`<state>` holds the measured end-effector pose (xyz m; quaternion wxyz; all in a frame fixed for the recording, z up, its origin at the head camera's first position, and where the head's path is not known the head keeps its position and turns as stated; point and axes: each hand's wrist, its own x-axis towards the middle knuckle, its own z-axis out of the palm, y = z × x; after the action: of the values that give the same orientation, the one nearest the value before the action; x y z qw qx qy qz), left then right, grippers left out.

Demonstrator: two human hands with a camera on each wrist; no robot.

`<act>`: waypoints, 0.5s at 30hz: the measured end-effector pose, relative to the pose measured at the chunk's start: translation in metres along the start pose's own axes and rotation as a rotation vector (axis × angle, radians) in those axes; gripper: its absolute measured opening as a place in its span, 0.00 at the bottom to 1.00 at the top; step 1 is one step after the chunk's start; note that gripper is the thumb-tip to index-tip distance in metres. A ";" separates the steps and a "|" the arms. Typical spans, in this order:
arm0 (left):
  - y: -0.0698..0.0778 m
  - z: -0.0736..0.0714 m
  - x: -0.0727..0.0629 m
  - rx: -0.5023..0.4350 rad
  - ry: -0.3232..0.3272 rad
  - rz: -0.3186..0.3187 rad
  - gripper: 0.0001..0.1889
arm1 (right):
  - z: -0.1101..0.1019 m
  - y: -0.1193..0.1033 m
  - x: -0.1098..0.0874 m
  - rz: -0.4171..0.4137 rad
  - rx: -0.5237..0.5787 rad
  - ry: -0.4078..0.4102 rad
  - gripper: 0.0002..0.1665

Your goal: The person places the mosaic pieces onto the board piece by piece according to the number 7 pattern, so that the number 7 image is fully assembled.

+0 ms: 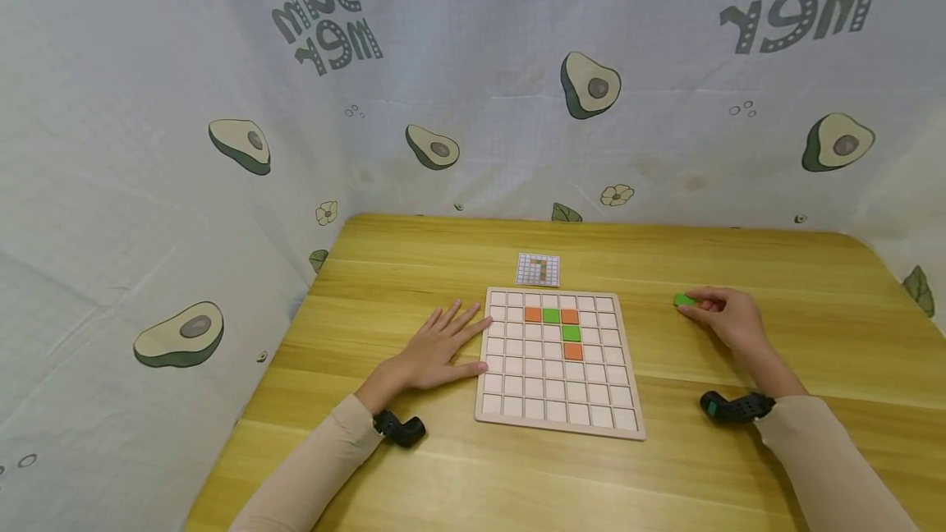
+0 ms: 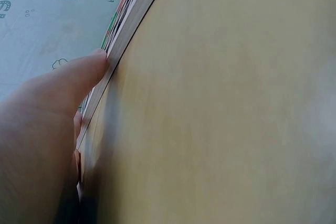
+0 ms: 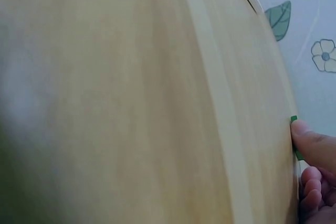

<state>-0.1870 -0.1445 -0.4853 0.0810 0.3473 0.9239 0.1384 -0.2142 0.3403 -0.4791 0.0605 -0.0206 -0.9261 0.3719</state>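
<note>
A wooden grid board (image 1: pixel 517 388) lies on the table with several orange and green square tiles set in its cells, among them a green tile (image 1: pixel 571 333) and an orange tile (image 1: pixel 572 351). My left hand (image 1: pixel 436 349) lies with spread fingers at the board's left edge; in the left wrist view its thumb (image 2: pixel 89 72) touches the board's side (image 2: pixel 131 24). To the right of the board, my right hand (image 1: pixel 727 316) pinches a green tile (image 1: pixel 683 300) between thumb and fingers, low over the table. The right wrist view shows that green tile (image 3: pixel 294 119) partly behind the thumb.
A small printed pattern card (image 1: pixel 538 269) with a coloured grid lies just beyond the board. The wooden table (image 1: pixel 414 261) ends at a white curtain (image 1: pixel 488 39) printed with avocados. A black band with a camera sits on each wrist.
</note>
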 end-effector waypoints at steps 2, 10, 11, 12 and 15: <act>0.000 0.000 0.000 0.003 0.002 0.000 0.40 | 0.000 0.000 0.000 -0.011 -0.004 0.000 0.22; 0.002 -0.001 0.000 -0.009 0.021 0.023 0.40 | -0.003 -0.003 -0.002 -0.056 0.006 -0.006 0.23; 0.002 -0.001 0.000 -0.010 0.024 0.026 0.40 | -0.004 -0.004 -0.003 -0.061 0.011 -0.007 0.23; 0.001 -0.001 0.000 -0.011 0.027 0.029 0.40 | -0.004 -0.006 -0.003 -0.065 0.012 -0.008 0.23; 0.000 -0.001 -0.001 -0.012 0.031 0.031 0.39 | -0.007 -0.011 -0.005 -0.073 0.007 -0.014 0.22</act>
<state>-0.1865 -0.1447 -0.4846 0.0664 0.3587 0.9189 0.1505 -0.2088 0.3367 -0.4675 0.0676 0.0160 -0.9254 0.3725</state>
